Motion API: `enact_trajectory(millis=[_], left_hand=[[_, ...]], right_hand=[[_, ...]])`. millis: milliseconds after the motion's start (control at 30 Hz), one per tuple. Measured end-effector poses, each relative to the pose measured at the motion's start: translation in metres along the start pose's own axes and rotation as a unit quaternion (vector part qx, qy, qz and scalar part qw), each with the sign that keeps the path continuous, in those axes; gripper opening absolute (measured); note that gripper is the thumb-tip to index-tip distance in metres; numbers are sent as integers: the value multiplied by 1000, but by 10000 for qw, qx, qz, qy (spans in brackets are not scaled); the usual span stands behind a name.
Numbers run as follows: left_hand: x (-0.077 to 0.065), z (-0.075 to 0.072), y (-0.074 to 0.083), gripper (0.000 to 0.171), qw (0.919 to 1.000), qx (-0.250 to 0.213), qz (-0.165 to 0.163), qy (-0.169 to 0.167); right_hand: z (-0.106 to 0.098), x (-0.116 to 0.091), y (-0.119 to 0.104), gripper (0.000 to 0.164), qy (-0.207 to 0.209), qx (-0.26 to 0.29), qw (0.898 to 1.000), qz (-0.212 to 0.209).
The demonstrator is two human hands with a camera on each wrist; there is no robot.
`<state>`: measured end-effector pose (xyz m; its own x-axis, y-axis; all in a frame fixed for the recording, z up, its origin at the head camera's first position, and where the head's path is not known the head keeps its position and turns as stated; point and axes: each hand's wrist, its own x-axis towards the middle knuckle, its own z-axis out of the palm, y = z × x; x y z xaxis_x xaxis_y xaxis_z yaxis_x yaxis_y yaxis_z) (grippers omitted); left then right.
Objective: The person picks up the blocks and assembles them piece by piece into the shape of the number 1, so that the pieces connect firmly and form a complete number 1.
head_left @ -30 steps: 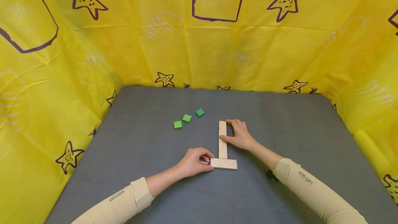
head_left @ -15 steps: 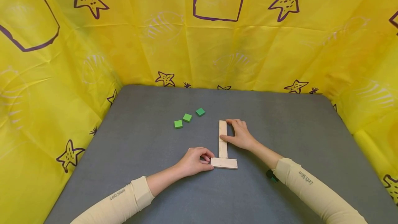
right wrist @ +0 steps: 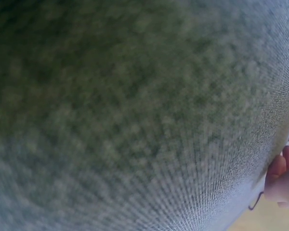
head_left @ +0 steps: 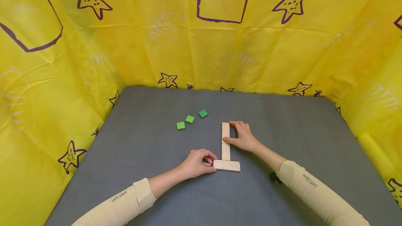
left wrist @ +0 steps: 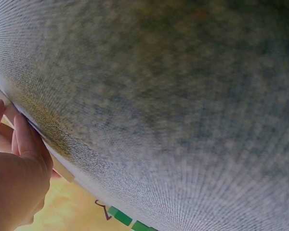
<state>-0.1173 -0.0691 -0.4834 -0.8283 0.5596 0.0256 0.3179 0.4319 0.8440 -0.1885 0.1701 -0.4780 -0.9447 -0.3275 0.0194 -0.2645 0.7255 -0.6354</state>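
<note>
Three pale wooden blocks lie on the grey table in an upside-down T in the head view. My left hand [head_left: 198,163] holds the left end of the crosswise block [head_left: 226,165], thumb at its front corner and fingers curled by the back one. From the middle of that block a second block [head_left: 225,151] runs away from me, and a third block [head_left: 225,132] continues the line. My right hand [head_left: 243,138] grips this far block from the right, index finger by its far end, thumb over its near part. Both wrist views are mostly tabletop, with the hands at the edge.
Beyond the left hand lie two light green square blocks [head_left: 180,126] and a darker green block [head_left: 203,114]. A dark object [head_left: 275,178] sits partly hidden by the right sleeve. Yellow patterned cloth [head_left: 201,55] encloses the grey table [head_left: 141,121] at the back and sides.
</note>
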Motion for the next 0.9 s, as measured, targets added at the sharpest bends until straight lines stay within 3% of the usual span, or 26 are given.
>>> enact_trajectory(millis=[333,533,900], left_hand=[[-1,0,0,25,10000,-16,-21,2],[-1,0,1,26,10000,-1,12,22],[-1,0,1,26,9999,60,81,43]], right_hand=[[-1,3,2,69,75,207,9998,9],[-3,7,3,57,378,736,9966,20],[-6,12,-1,47,439,1684,9810,853]])
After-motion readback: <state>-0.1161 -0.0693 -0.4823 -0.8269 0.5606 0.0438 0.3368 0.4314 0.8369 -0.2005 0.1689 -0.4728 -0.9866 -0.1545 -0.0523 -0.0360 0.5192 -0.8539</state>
